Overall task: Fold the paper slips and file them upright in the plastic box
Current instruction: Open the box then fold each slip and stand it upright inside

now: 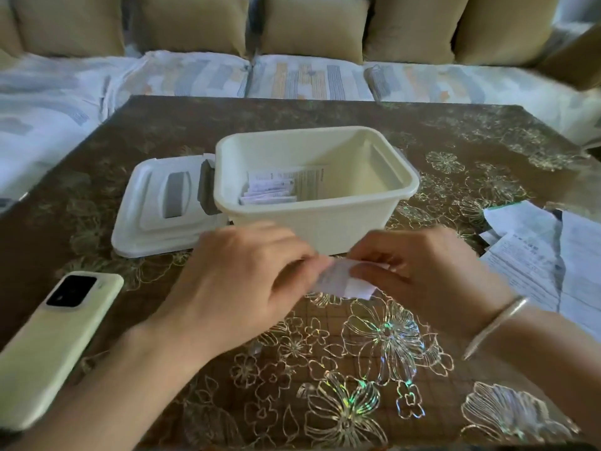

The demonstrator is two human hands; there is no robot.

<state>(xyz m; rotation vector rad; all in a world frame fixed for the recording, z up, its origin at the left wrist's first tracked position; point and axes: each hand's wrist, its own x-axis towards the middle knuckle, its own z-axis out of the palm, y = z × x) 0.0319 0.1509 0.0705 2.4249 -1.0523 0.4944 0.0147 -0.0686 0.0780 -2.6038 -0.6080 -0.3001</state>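
A cream plastic box [325,219] stands open in the middle of the table, with several folded paper slips [270,190] standing inside at its left. Just in front of the box, my left hand [240,284] and my right hand [419,271] both pinch one small white paper slip [344,281] between their fingertips, low over the table. The slip is blurred and partly folded. More unfolded slips [536,255] lie in a loose pile at the right edge of the table.
The box's white lid [156,209] with a grey handle lies left of the box. A pale green phone [55,340] lies face down at the front left. A brown flowered cloth [357,369] covers the table. A sofa with cushions [309,24] runs behind it.
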